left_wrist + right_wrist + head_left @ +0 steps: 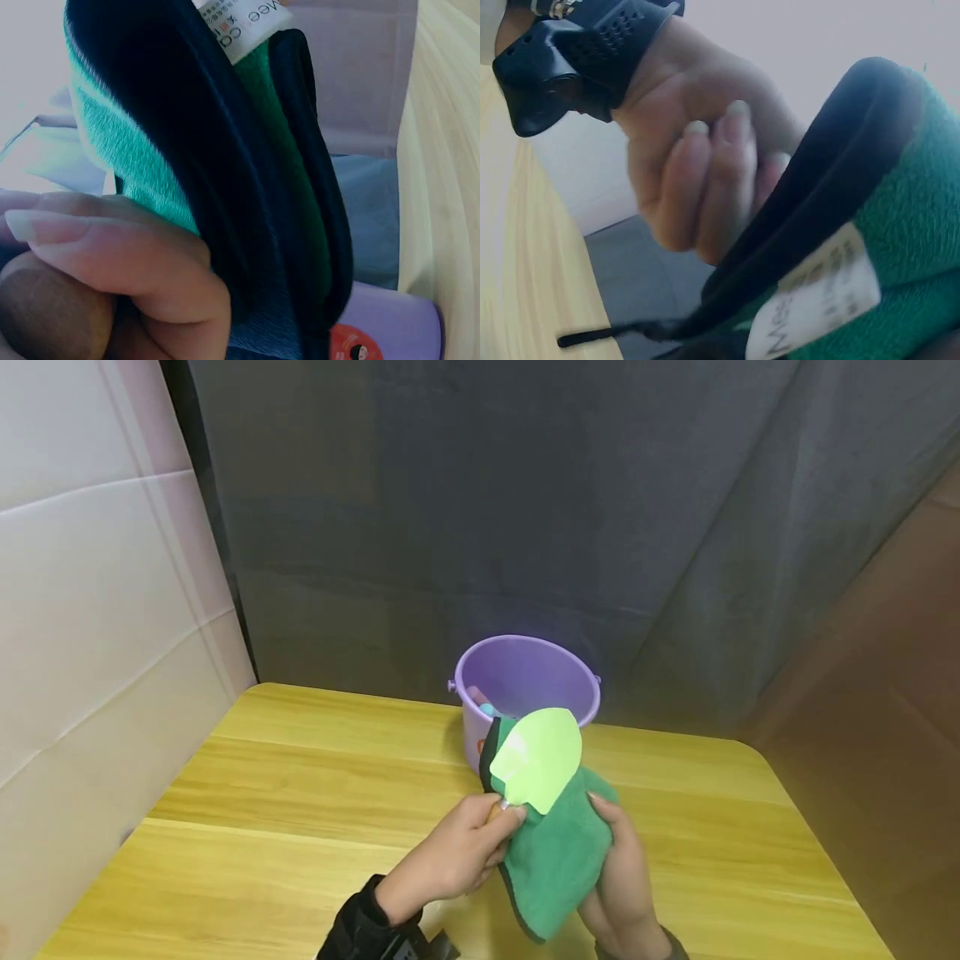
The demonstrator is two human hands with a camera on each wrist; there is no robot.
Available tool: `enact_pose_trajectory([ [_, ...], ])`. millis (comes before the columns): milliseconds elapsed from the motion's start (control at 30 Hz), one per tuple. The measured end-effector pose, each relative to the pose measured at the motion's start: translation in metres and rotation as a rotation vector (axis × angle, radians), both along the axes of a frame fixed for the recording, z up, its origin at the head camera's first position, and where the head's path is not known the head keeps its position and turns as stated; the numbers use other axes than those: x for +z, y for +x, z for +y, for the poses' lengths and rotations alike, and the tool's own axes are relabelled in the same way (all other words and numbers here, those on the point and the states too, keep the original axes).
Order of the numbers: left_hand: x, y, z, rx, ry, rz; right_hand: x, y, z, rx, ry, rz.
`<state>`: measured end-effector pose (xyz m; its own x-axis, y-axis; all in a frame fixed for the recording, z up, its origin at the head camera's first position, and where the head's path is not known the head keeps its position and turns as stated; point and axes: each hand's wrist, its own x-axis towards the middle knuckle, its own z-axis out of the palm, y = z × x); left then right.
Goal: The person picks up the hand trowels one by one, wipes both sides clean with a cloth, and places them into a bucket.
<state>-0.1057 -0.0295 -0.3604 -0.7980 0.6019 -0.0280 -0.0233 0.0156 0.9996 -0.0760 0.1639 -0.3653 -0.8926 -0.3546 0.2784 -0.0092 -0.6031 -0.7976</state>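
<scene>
My left hand (459, 852) grips a small trowel by its wooden handle (56, 311), the light green blade (542, 756) pointing up and away. Behind and below the blade hangs a green cloth (562, 868) with a dark reverse side and edging. My right hand (626, 881) holds this cloth at its right side, thumb on the green face. A white printed label (817, 300) shows on the cloth in the right wrist view. The blade overlaps the cloth in the head view. Most of the right hand's fingers are hidden behind the cloth.
Just beyond the hands, a purple bucket (517, 641) stands on the wooden table (300, 777), with pink and light blue things (483, 703) inside. A dark curtain (487, 510) hangs behind the table. Pale sheeting (97, 568) borders the left, a brown panel (877, 693) the right.
</scene>
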Motion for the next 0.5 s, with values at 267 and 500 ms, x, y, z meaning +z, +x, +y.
enact_pose_trajectory([
  [267,-0.006,0.001,0.007,-0.044,-0.038,0.049,0.004,-0.002,0.012,0.012,-0.203,0.115],
  [500,-0.016,0.007,0.02,-0.084,-0.118,0.13,0.01,-0.003,0.022,-0.214,-0.26,0.157],
])
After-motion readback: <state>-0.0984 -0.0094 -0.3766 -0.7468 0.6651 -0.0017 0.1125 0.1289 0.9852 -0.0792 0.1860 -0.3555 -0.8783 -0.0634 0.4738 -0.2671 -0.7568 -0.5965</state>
